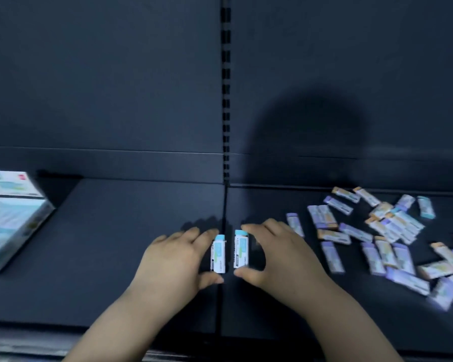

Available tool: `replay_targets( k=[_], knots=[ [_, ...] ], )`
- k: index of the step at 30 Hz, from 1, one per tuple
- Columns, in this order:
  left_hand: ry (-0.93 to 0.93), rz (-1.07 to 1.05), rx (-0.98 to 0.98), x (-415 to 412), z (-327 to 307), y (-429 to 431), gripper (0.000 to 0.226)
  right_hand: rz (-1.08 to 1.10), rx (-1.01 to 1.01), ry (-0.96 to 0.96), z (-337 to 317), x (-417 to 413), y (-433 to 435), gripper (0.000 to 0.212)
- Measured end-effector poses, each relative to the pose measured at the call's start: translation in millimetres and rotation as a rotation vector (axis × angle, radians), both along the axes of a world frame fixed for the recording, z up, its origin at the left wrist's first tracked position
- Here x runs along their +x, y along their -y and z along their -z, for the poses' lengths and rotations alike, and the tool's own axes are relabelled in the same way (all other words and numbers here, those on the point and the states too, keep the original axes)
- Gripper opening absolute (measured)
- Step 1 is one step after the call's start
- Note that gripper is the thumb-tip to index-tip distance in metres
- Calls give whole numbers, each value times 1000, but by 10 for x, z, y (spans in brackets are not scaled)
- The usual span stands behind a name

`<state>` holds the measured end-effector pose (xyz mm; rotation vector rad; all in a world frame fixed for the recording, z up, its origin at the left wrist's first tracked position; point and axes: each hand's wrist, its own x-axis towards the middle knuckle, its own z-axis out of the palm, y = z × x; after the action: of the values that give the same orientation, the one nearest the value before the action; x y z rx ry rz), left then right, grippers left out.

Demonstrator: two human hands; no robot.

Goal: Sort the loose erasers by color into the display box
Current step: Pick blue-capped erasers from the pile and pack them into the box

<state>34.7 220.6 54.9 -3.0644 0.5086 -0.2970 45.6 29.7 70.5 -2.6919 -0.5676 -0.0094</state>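
Note:
Two teal-capped erasers lie side by side at the middle of the dark shelf. My left hand (174, 257) pinches the left eraser (218, 253) between fingertips at its top and thumb at its bottom. My right hand (277, 253) pinches the right eraser (242, 249) the same way. The white and teal display box (9, 218) stands far left, apart from both hands. A loose pile of erasers (382, 239) with purple, orange and teal ends is spread over the right side of the shelf.
The dark shelf surface (115, 244) has a seam running down its middle between the two held erasers. A slotted upright (225, 87) rises on the dark back panel. The shelf's front edge runs along the bottom of the view.

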Motion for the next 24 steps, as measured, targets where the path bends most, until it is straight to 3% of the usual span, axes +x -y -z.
replay_targets(
  k=[8, 18, 24],
  knots=[
    [33, -82, -44, -226, -67, -1020, 79, 13, 109, 6, 15, -191, -1007, 71],
    [70, -94, -49, -217, 41, -987, 83, -39, 114, -62, 10, -109, -961, 70],
    [134, -156, -67, -235, 48, -1078, 70, -72, 106, -86, 25, -40, -985, 72]
  ],
)
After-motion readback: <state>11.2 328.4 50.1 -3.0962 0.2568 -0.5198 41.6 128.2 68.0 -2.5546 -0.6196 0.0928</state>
